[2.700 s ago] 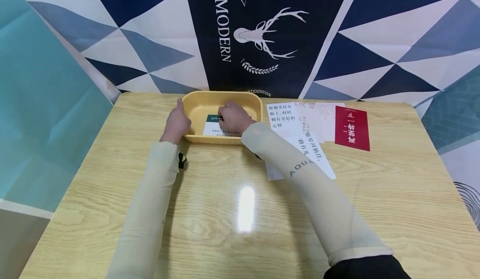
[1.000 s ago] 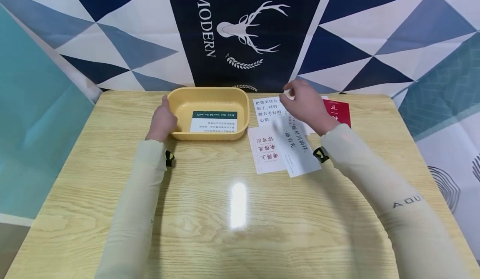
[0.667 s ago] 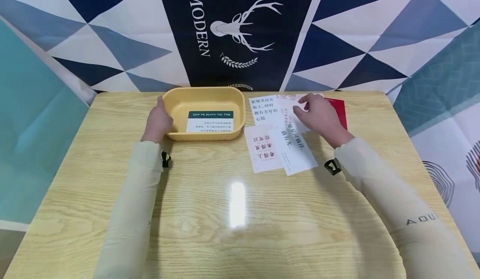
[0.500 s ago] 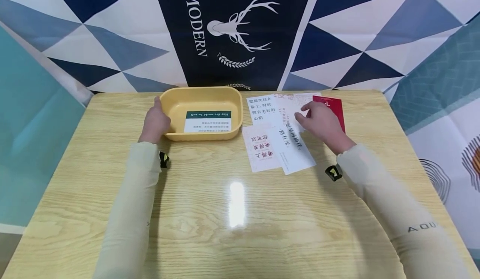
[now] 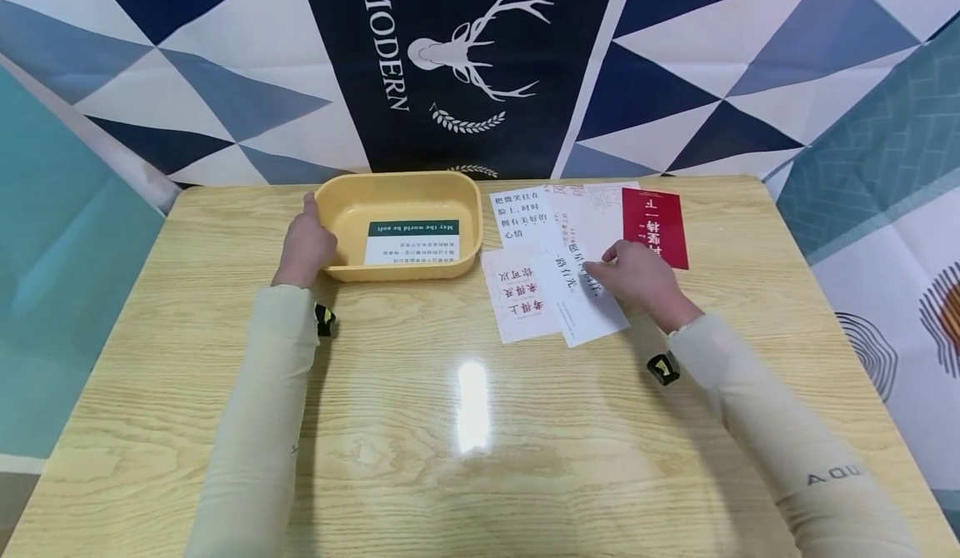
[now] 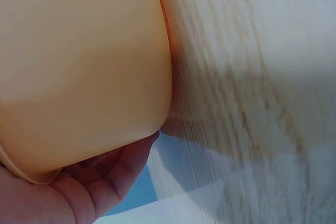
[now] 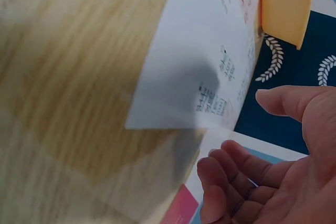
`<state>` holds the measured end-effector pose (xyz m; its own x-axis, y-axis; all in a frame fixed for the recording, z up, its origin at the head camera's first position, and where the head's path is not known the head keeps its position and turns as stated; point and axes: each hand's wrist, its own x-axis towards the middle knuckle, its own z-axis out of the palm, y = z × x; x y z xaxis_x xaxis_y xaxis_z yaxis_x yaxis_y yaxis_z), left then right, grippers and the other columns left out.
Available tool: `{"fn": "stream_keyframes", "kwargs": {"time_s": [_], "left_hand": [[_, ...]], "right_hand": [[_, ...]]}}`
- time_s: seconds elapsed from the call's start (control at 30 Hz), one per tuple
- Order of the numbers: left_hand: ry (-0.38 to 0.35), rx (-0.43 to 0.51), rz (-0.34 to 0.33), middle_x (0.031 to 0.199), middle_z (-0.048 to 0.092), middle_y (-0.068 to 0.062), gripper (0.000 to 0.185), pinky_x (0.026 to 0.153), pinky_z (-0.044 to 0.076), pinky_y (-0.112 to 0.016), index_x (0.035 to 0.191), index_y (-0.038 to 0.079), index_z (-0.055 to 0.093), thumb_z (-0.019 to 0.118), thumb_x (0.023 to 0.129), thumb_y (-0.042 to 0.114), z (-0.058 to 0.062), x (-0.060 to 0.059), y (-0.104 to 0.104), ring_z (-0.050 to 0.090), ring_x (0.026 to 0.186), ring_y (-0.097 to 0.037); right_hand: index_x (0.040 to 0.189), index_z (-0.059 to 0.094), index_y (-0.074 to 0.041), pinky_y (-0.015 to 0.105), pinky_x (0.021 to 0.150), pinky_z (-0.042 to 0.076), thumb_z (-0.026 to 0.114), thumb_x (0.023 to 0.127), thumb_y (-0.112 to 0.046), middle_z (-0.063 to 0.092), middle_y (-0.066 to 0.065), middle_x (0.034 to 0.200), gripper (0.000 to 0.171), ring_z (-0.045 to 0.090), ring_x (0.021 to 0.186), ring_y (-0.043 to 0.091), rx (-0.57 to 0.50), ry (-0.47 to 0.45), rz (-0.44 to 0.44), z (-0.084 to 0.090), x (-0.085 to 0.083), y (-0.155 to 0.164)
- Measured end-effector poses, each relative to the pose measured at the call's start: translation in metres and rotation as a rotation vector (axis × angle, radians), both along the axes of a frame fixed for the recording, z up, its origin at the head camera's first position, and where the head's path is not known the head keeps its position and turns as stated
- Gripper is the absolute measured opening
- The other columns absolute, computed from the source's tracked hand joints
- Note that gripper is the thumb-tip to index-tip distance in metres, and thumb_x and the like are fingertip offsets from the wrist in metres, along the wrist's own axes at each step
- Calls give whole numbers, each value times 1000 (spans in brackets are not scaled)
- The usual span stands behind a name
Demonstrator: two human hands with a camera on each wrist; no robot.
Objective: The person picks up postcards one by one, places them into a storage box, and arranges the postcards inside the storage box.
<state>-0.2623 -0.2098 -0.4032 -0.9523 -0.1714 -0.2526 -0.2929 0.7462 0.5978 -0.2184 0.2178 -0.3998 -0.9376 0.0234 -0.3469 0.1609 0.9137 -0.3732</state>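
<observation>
Since half a second ago the right hand (image 5: 641,279) has slid nearer along the table, off the red card (image 5: 654,226) and onto the long white card (image 5: 581,296). Its fingers hang loosely bent above the paper, gripping nothing. The left hand (image 5: 303,246) cups the yellow tray's (image 5: 397,194) left end, where one card (image 5: 411,242) already lies. The white card overlaps a pink-printed card (image 5: 525,300) and others, so a fingertip drag could likely pull two at once, or skid the flat sheet without lifting it.
</observation>
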Motion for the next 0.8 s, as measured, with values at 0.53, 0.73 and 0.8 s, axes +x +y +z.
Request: {"fn": "stream_keyframes", "kwargs": {"time_s": [0.53, 0.73, 0.8], "left_hand": [[-1, 16, 3, 141, 34, -33, 82, 100, 39, -47, 149, 5, -11, 34, 82, -9, -4, 0, 0, 43, 117, -36], [-9, -1, -11, 141, 33, -34, 83, 100, 39, -47, 149, 5, -12, 36, 83, -8, -6, -3, -3, 43, 119, -38], [-10, -6, -12, 141, 33, -34, 84, 101, 39, -47, 149, 5, -13, 36, 82, -8, -6, -4, -4, 42, 119, -38]], "right_hand": [[96, 56, -1, 28, 55, 39, 69, 78, -45, 61, 11, 81, 49, 53, 67, 20, 38, 39, -10, -22, 0, -3], [96, 58, -1, 29, 57, 40, 71, 77, -41, 62, 12, 83, 47, 53, 69, 21, 43, 63, -19, -23, -1, -4], [97, 58, -1, 29, 58, 39, 72, 77, -41, 62, 13, 84, 47, 53, 69, 21, 32, 63, -34, -22, -2, -5]]}}
